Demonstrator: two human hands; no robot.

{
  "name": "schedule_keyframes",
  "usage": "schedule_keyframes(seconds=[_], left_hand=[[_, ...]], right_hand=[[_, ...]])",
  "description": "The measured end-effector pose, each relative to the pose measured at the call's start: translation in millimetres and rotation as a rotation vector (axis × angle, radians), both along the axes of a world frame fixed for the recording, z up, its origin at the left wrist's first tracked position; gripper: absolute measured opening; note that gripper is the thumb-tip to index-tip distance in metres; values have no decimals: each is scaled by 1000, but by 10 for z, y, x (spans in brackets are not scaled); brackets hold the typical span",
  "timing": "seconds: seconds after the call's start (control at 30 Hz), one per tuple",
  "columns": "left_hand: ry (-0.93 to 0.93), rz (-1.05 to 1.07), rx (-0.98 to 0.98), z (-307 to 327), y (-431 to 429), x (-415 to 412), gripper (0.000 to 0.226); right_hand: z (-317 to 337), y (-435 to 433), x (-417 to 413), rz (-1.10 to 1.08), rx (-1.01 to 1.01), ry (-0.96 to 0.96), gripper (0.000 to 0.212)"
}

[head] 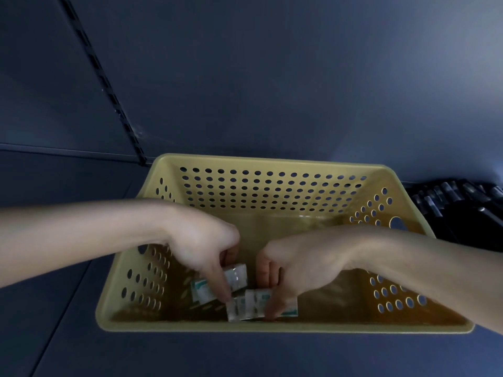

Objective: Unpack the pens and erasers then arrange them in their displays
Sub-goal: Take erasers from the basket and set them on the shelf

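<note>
Looks mid-task: white wrapped eraser packs [204,291] loose in yellow perforated plastic basket [272,160], unarranged; right hand [296,265] pinches one, left hand [198,240] touches another, its grip unclear.

The basket [272,326] is moulded plastic, mustard yellow and smooth with a dull satin sheen, its walls punched with round holes. The erasers [236,277] inside are wrapped in clear film (glossy, slightly crinkled) over white and teal sleeves that look like printed paper. The shelf [190,355] beneath is smooth, matt and dark blue-grey, seemingly painted metal, like the back panel [272,77] and its slotted strip [109,85]. The pens [449,194] at the right look like glossy black plastic.
</note>
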State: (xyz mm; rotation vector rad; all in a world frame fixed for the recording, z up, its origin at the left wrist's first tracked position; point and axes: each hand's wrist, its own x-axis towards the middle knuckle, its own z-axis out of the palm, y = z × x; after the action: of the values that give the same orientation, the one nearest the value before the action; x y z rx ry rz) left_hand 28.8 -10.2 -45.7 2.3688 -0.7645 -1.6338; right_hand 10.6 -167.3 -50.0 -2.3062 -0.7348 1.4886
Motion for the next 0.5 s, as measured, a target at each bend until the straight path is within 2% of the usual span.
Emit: schedule_keyframes(seconds=[0.13,0.2,0.27,0.5], left_hand=[[-159,91,-116,148,99,13,25],[-252,175,-200,223,198,-12,27],[-257,231,-239,262,254,-61,32],[-293,129,-125,193,124,-175,39]], right_hand=[[209,-131,29,-72,14,-76,30],[278,-216,2,-109,-1,-139,27],[272,-248,-65,-77,-69,-197,28],[116,-173,-120,-45,-183,-255,34]])
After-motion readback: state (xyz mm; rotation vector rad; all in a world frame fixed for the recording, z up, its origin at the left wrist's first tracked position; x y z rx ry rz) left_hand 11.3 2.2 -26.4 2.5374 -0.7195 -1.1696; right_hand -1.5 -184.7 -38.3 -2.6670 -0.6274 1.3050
